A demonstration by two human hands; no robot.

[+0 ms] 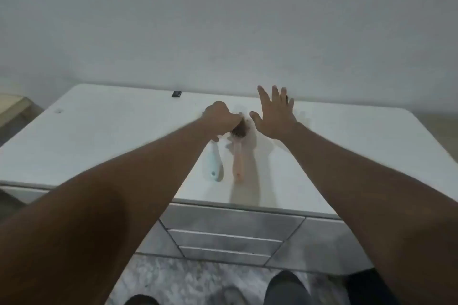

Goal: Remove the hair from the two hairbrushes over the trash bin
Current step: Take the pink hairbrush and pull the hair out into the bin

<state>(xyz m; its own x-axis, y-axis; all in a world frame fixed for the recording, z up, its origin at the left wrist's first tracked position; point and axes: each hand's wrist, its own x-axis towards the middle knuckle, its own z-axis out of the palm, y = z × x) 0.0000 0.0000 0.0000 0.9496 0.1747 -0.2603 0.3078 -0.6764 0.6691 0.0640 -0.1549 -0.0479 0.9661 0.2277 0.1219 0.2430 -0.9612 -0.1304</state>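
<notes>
Two hairbrushes lie side by side on the white table (99, 131), handles pointing toward me. The light blue hairbrush (214, 161) is on the left; its head is hidden under my left hand (220, 117). That hand is curled over the head, with the thumb at the brush's neck. The pink hairbrush (237, 156) is on the right, and its head holds a dark clump of hair (240, 130) beside my left fingers. My right hand (273, 112) hovers just right of the brushes, fingers spread, holding nothing. No trash bin is in view.
A small black object (176, 93) sits at the table's back edge by the white wall. Something dark (287, 98) peeks out behind my right fingers. A beige piece of furniture (12, 104) stands at far left. Below the table's front edge are grey tiled steps (228, 220) and my feet.
</notes>
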